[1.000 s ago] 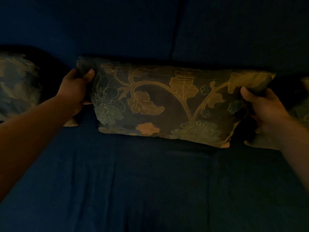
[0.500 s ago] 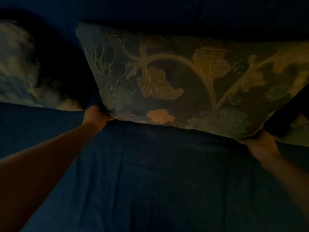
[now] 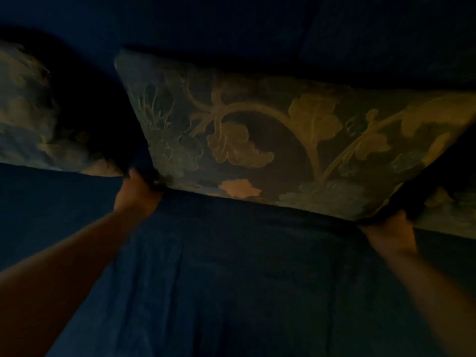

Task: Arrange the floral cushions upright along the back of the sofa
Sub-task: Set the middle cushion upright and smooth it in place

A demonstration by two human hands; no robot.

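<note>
Dim frame, I could only read the basics. The middle cushion (image 3: 270,140) stood on its long edge on the sofa seat (image 3: 231,279), leaning against the sofa back (image 3: 257,27). The left hand (image 3: 136,197) gripped its lower left corner, fingers hidden under the fabric. The right hand (image 3: 391,233) gripped the lower right corner the same way. Another floral cushion (image 3: 33,119) sat to the left, apart from the middle one by a dark gap. A third cushion (image 3: 448,212) showed at the right edge, just beside the right hand.
</note>
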